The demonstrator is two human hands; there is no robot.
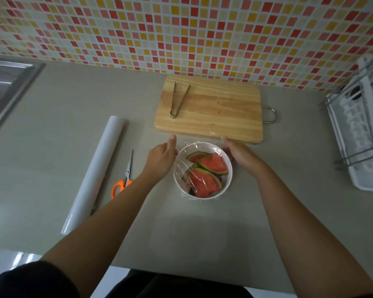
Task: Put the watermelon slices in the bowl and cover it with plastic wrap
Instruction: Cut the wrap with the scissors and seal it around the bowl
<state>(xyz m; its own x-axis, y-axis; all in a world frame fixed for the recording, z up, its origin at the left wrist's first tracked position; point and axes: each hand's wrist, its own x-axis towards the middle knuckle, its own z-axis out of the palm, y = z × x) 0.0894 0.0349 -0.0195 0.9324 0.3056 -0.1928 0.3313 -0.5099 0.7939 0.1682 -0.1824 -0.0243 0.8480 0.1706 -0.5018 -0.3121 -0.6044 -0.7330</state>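
A white bowl stands on the grey counter in front of the cutting board. Inside lie watermelon slices, red flesh with green rind. A sheet of clear plastic wrap is stretched over the bowl's top and wrinkles down its left side. My left hand presses against the bowl's left side, fingers on the wrap. My right hand holds the wrap at the bowl's far right rim. The roll of plastic wrap lies at the left.
A wooden cutting board with metal tongs on it lies behind the bowl. Orange-handled scissors lie between the roll and the bowl. A steel sink is at far left, a white dish rack at right.
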